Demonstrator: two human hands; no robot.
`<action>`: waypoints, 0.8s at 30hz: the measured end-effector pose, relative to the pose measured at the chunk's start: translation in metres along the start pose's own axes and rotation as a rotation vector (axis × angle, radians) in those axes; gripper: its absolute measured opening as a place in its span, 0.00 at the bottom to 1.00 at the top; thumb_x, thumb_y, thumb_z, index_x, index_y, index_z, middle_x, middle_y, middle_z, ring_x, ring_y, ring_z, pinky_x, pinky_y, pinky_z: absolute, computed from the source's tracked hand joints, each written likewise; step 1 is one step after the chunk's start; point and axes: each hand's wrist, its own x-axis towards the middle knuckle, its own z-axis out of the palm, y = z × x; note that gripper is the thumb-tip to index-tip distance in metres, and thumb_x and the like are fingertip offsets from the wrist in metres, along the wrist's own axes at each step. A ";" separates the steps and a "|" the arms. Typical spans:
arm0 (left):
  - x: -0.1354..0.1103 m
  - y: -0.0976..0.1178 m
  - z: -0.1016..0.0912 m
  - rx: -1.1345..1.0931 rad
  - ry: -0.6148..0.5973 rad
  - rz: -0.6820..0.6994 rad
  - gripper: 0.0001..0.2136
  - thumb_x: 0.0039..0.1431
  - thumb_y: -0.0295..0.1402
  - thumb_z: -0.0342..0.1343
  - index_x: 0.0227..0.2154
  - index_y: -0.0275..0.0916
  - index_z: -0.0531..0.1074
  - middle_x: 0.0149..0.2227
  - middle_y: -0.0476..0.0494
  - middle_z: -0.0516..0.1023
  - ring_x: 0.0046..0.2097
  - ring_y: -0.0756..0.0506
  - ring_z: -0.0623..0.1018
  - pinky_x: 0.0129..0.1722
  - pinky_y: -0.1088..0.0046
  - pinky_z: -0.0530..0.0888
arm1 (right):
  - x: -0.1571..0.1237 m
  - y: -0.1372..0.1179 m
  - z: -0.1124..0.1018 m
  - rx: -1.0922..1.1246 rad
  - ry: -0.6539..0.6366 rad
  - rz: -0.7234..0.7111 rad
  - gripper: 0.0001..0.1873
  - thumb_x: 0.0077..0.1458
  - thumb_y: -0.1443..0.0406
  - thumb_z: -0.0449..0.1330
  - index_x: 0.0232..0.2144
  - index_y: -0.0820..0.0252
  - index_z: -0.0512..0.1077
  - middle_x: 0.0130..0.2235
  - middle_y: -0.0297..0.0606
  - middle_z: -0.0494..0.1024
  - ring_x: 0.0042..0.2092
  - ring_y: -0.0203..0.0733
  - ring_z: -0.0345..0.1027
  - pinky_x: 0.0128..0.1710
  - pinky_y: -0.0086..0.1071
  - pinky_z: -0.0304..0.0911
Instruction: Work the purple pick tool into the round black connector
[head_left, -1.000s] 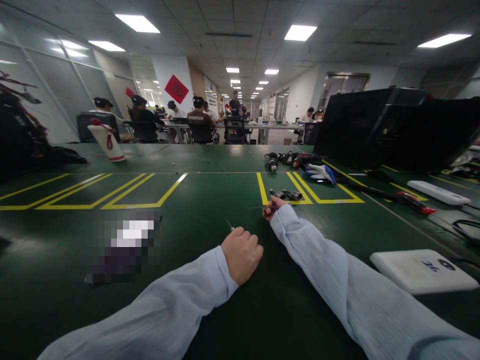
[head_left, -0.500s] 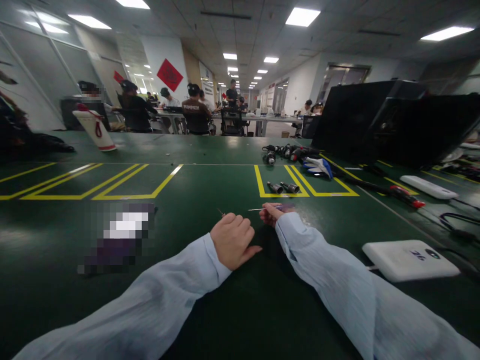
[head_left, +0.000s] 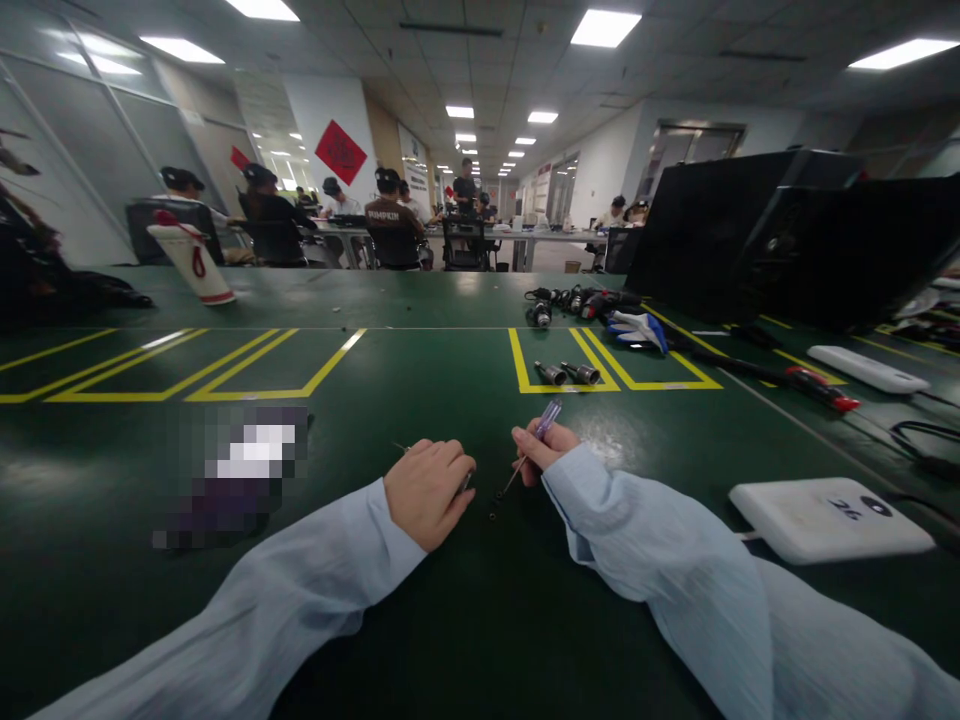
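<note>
My right hand point(head_left: 546, 452) is closed around a small screwdriver with a clear purple handle point(head_left: 549, 418). Its thin shaft point(head_left: 511, 480) slants down and left towards the table, its tip near a tiny dark ring-like part point(head_left: 493, 516). To the left, my left hand point(head_left: 430, 492) is curled, back of the hand up, with a bit of metal showing by the fingertips and a thin end poking out on the far side. Most of what it grips is hidden under the fingers. Two metal connector-like pieces point(head_left: 568, 374) lie inside a yellow-taped box beyond my right hand.
On the green table point(head_left: 420, 360), a bundle of dark cables and connectors point(head_left: 574, 302) lies beside a blue-and-white glove point(head_left: 637, 331). At right are a white device point(head_left: 829, 520), a red-and-black tool point(head_left: 821, 388) and black boxes point(head_left: 720, 230). A white cup point(head_left: 193, 262) stands far left; people sit beyond.
My right hand has tilted the screwdriver from nearly level to slanting, handle up and tip down. My left hand has shifted left and slightly nearer. Small dark parts now show between the hands.
</note>
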 end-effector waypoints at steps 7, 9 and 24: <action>0.002 -0.007 0.000 0.048 0.017 0.024 0.13 0.50 0.39 0.51 0.35 0.36 0.66 0.35 0.42 0.69 0.37 0.44 0.68 0.36 0.67 0.64 | -0.002 0.003 -0.001 -0.153 -0.008 -0.058 0.16 0.46 0.55 0.53 0.17 0.58 0.58 0.07 0.24 0.62 0.11 0.29 0.54 0.15 0.25 0.54; 0.003 -0.006 -0.002 0.059 0.014 0.024 0.14 0.49 0.39 0.52 0.36 0.35 0.66 0.35 0.41 0.70 0.37 0.44 0.68 0.35 0.67 0.65 | -0.004 0.002 -0.001 -0.214 -0.022 -0.074 0.15 0.47 0.55 0.52 0.17 0.58 0.58 0.08 0.25 0.62 0.11 0.29 0.54 0.14 0.24 0.52; 0.004 -0.005 0.006 -1.254 0.242 -0.338 0.15 0.45 0.30 0.55 0.39 0.34 0.65 0.41 0.40 0.70 0.40 0.44 0.74 0.40 0.63 0.72 | -0.006 -0.018 0.001 -0.090 0.093 0.315 0.10 0.51 0.63 0.50 0.21 0.59 0.55 0.10 0.24 0.64 0.10 0.30 0.59 0.12 0.23 0.59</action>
